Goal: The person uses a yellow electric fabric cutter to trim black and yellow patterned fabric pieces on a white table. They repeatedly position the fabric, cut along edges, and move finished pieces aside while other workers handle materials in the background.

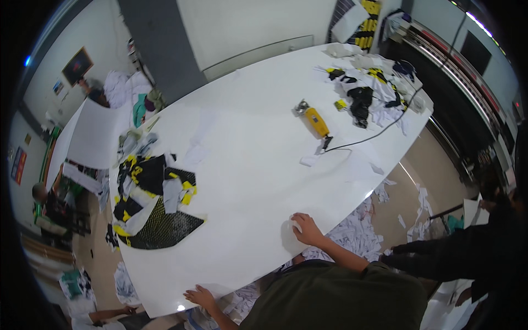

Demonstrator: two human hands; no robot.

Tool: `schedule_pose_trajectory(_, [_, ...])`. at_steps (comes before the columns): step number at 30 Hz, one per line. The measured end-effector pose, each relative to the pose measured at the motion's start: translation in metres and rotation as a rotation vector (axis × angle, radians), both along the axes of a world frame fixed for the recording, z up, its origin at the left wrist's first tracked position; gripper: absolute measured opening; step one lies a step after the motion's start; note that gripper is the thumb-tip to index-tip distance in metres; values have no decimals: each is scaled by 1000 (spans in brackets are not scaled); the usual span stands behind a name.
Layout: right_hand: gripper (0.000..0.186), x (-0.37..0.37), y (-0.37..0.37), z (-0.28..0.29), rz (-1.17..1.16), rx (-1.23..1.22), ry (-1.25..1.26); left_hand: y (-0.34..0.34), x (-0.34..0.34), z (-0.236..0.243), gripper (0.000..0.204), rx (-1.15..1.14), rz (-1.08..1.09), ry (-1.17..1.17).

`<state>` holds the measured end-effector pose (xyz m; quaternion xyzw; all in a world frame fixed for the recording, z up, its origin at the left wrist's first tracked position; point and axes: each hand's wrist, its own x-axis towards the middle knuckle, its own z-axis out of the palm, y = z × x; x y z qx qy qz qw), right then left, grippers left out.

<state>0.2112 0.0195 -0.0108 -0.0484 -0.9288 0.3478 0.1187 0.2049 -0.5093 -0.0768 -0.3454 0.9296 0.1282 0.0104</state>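
My left hand [201, 297] rests near the front edge of the big white table [247, 148], fingers apart and holding nothing. Farther right, my right hand [308, 231] lies on the tabletop with loosely bent, separated fingers and nothing in them. Left of my hands sits a pile of black, yellow and white fabric pieces [146, 176], with a black patterned piece [165, 225] toward the front. Across the table a yellow handheld electric tool [316, 122] with a metal head lies beside its dark cord [374, 135].
More fabric scraps [363, 99] cover the back right. Other people are at the left [52, 203], lower left [99, 316] and right [473, 247]. White strips [352, 236] litter the floor. A long machine [456, 99] stands along the right wall, a grey pillar [159, 44] behind.
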Motion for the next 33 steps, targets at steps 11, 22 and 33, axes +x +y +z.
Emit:
schedule_pose_trajectory(11, [35, -83, 105, 3, -239, -25, 110, 180, -94, 6, 88, 174, -301, -46])
schedule_pose_trajectory(22, [61, -285, 336, 58, -641, 184, 26, 351, -134, 85, 85, 381, -619, -317])
schedule_pose_trajectory(33, [79, -359, 441, 4, -73, -176, -267, 491, -147, 10, 86, -315, -85, -221])
